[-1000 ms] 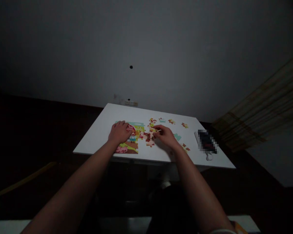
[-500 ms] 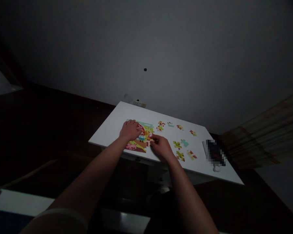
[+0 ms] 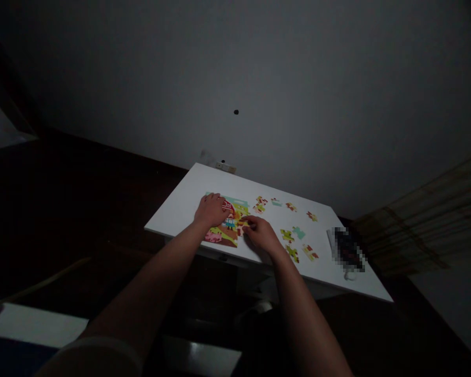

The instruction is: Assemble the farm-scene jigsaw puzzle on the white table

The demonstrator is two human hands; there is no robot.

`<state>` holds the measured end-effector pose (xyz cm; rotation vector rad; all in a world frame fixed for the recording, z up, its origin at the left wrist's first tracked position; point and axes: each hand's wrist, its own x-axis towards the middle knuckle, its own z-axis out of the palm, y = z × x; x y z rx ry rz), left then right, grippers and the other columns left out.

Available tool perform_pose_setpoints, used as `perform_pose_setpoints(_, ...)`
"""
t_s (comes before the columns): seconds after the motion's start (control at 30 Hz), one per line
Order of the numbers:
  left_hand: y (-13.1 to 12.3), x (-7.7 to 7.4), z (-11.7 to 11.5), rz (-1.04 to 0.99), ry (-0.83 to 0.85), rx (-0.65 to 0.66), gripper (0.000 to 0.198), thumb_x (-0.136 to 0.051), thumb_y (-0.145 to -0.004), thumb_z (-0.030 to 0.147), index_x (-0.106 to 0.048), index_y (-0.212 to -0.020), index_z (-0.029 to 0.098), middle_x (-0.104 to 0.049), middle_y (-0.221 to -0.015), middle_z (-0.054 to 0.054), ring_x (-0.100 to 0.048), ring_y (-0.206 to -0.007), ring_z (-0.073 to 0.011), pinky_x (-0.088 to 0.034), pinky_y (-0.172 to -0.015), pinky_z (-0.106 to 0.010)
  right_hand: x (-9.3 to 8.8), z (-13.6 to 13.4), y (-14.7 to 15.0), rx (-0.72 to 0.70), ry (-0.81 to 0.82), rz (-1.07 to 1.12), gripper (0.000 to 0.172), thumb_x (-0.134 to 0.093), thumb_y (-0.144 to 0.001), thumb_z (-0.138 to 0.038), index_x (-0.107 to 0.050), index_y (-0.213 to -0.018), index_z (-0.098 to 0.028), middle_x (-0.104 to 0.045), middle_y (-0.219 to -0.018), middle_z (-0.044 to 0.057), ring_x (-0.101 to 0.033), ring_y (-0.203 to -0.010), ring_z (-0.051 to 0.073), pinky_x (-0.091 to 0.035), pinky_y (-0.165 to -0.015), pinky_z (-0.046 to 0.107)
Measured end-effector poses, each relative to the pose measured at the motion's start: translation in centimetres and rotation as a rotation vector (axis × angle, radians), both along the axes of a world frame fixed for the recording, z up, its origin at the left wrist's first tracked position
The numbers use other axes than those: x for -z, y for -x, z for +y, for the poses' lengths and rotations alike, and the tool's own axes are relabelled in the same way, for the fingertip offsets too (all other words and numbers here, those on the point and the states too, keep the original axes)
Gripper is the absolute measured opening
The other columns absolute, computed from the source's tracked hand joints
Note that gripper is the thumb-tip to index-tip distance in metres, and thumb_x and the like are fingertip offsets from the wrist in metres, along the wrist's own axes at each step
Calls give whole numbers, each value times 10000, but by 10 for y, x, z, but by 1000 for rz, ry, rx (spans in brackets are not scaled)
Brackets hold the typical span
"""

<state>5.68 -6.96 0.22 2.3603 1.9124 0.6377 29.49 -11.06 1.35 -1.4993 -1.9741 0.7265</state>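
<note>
A partly joined jigsaw puzzle (image 3: 225, 235) with a red barn and a pink pig lies on the white table (image 3: 184, 201). My left hand (image 3: 212, 210) rests flat on its upper left part, fingers spread, covering some of the picture. At the puzzle's right edge, my right hand (image 3: 261, 233) pinches a small puzzle piece (image 3: 243, 224) between thumb and fingers. The piece touches or lies right beside the joined part; the fingers hide some of it.
Several loose pieces lie to the right, among them a pale blue one (image 3: 299, 232) and a green one (image 3: 292, 253). A blurred-out dark object (image 3: 349, 248) sits near the table's right end. Behind the table rises a grey wall (image 3: 298, 104) with a socket strip (image 3: 225, 167).
The view has shifted slightly. My right hand stays at the puzzle's right edge with its fingers slightly adjusted on the piece. My left hand stays on the puzzle.
</note>
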Motion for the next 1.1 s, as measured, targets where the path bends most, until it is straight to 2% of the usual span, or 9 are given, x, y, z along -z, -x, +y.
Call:
perform_pose_setpoints(0.1,0,1,1,-7,3,-2,508,-603,-1035,541,-737,-1396,210,-662,-1541,-166,-556,-1432,-372,-384,-1232,-519,4,-5,-14,113,40,276,561,-670,-917,-425,-743,-1414,-174,-819,-1018,108,-765,-766,241,-639,-758,404)
perform_pose_setpoints(0.17,0,2,1,-8,6,1,515,-605,-1031,549,-740,-1390,205,-664,-1535,-170,-557,-1429,-380,-386,-1232,-528,7,-10,-25,226,34,408,613,-675,-908,-534,-723,-1404,-177,-802,-1009,108,-768,-751,247,-635,-704,391)
perform_pose_setpoints(0.23,0,2,2,-4,10,1,523,-602,-1030,551,-741,-1392,200,-666,-1530,-177,-556,-1432,-389,-386,-1231,-536,10,-15,-37,314,-16,450,593,-698,-882,-595,-734,-1317,-193,-795,-1074,119,-778,-782,254,-638,-716,388)
perform_pose_setpoints(0.3,-1,1,2,2,12,-3,526,-598,-1030,549,-738,-1397,199,-662,-1535,-181,-550,-1442,-391,-386,-1232,-535,12,-18,-49,348,-59,434,580,-707,-870,-614,-731,-1270,-195,-790,-1105,123,-776,-787,255,-636,-731,390)
perform_pose_setpoints(0.43,0,1,2,7,16,-1,541,-592,-1032,563,-735,-1400,194,-644,-1561,-182,-541,-1459,-383,-377,-1244,-524,16,-14,-72,330,-61,285,528,-700,-866,-548,-758,-1229,-168,-800,-1007,117,-764,-774,272,-622,-770,416)
perform_pose_setpoints(0.6,1,1,3,13,30,2,562,-587,-1037,578,-721,-1436,205,-616,-1603,-183,-527,-1490,-385,-362,-1264,-530,19,-1,-92,301,-99,14,335,-696,-886,-364,-812,-1148,-191,-837,-1116,136,-778,-992,293,-588,-964,442)
perform_pose_setpoints(0.73,2,2,4,33,34,-6,593,-583,-1042,575,-704,-1468,181,-592,-1637,-199,-508,-1524,-396,-367,-1272,-551,22,7,-96,292,-93,-70,302,-703,-921,-313,-822,-1170,-192,-844,-1138,127,-776,-1008,278,-573,-967,418)
perform_pose_setpoints(1.1,2,1,7,91,15,-9,549,-569,-1054,564,-728,-1425,192,-627,-1605,-185,-559,-1483,-380,-427,-1247,-534,28,16,-90,323,-74,-65,241,-711,-955,-231,-828,-1162,-195,-845,-1155,120,-773,-1044,277,-563,-954,379)
